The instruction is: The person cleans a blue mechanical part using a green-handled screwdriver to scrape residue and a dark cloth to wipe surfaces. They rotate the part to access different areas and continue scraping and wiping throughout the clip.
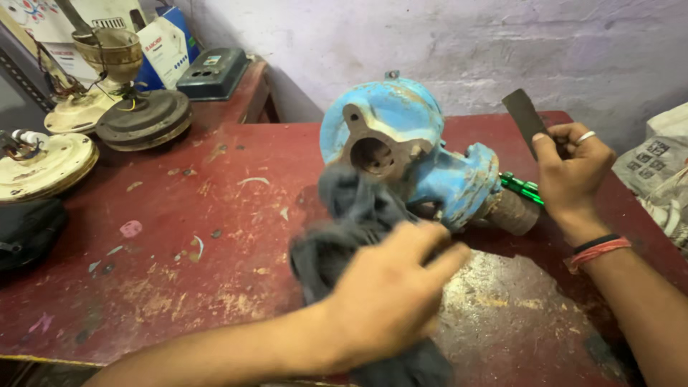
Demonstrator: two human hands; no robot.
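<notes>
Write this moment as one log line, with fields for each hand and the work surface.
left hand: holds dark rag against blue pump housing | right hand: grips flat dark blade | surface: worn red table

Chipped blue-painted metal pump housing point(401, 143); soft dark cloth point(351, 229); scuffed red table point(179, 236)

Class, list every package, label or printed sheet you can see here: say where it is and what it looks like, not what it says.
Box: back left, beyond the fan parts; white front, blue side.
Poster: top left corner; pale sheet with coloured drawing.
Newspaper: right edge of table; grey, crumpled.
</notes>
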